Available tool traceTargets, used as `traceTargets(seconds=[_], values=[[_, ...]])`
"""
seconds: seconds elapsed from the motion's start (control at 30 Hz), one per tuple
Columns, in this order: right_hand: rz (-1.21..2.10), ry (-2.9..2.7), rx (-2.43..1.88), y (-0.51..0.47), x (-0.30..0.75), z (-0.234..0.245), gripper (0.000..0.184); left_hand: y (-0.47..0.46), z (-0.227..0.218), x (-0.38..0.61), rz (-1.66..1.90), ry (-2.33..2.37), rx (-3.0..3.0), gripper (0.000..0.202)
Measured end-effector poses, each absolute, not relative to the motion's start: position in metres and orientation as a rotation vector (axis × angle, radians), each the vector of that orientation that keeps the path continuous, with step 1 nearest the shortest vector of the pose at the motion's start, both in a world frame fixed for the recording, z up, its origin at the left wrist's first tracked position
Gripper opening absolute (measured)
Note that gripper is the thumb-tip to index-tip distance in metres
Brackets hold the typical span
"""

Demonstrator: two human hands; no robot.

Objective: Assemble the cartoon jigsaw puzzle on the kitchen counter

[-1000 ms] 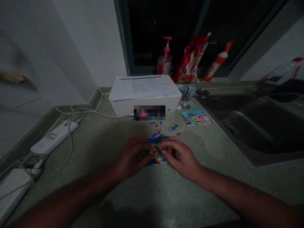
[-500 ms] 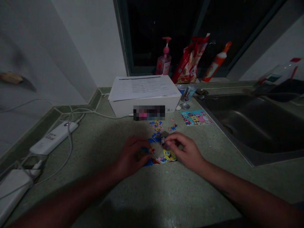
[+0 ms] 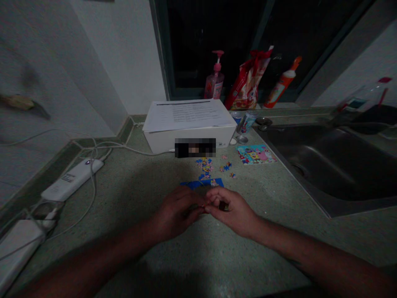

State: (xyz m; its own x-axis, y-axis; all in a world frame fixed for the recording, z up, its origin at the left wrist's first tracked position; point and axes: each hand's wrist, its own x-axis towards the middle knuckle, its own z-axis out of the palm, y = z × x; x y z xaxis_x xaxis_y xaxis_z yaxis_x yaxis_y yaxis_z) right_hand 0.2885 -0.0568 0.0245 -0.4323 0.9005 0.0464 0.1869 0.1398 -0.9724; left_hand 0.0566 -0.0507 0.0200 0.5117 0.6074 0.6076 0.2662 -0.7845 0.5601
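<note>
The left hand (image 3: 176,213) and right hand (image 3: 232,209) meet at the lower middle of the frame, both grips narrow. Their fingertips (image 3: 214,198) pinch together on a small jigsaw piece (image 3: 204,205), too dark and tiny to make out clearly. Just above the hands, a blue puzzle section (image 3: 201,183) lies on the speckled green desk (image 3: 130,198). Loose puzzle pieces (image 3: 205,164) are scattered beyond it, with a SpongeBob picture card (image 3: 256,154) to their right. Behind them, a white box (image 3: 189,142) carries printed papers (image 3: 186,116), and a drink can (image 3: 246,123) stands at its right. A pink soap pump bottle (image 3: 215,78) and a red snack bag (image 3: 248,78) stand along the window. A steel sink (image 3: 328,165) fills the right side, and a white power strip (image 3: 72,180) lies at the left.
</note>
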Motion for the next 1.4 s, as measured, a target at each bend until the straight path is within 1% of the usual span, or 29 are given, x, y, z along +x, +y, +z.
traceTargets(seconds=[0.07, 0.23, 0.37, 0.53, 0.77, 0.87, 1.23, 1.33, 1.4], values=[[1.346, -1.728, -1.062, -0.058, 0.287, 0.022, 0.015, -0.051, 0.019, 0.057, 1.187, 0.736, 2.31, 0.013], [1.394, -1.684, -1.088, -0.059, 0.287, 0.018, 0.011, -0.053, 0.019, 0.059, 1.196, 0.791, 2.238, 0.012], [1.405, -1.652, -1.131, -0.055, 0.289, 0.023, 0.016, -0.054, 0.024, 0.058, 1.21, 0.797, 2.238, 0.009], [1.505, -1.514, -1.1, -0.049, 0.29, 0.029, 0.03, -0.054, 0.025, 0.057, 1.185, 0.806, 2.388, 0.018], [1.677, -1.42, -1.101, -0.052, 0.288, 0.023, 0.033, -0.054, 0.023, 0.056, 1.198, 0.844, 2.485, 0.016], [1.703, -1.395, -1.082, -0.054, 0.287, 0.023, 0.034, -0.054, 0.022, 0.056, 1.198, 0.859, 2.484, 0.015], [1.614, -1.424, -1.045, -0.053, 0.286, 0.021, 0.03, -0.053, 0.024, 0.056, 1.287, 0.842, 2.485, 0.017], [1.489, -1.519, -1.044, -0.054, 0.287, 0.019, 0.023, -0.053, 0.023, 0.056, 1.294, 0.869, 2.443, 0.018], [1.317, -1.622, -1.032, -0.055, 0.289, 0.019, 0.018, -0.052, 0.023, 0.055, 1.312, 0.894, 2.391, 0.019]])
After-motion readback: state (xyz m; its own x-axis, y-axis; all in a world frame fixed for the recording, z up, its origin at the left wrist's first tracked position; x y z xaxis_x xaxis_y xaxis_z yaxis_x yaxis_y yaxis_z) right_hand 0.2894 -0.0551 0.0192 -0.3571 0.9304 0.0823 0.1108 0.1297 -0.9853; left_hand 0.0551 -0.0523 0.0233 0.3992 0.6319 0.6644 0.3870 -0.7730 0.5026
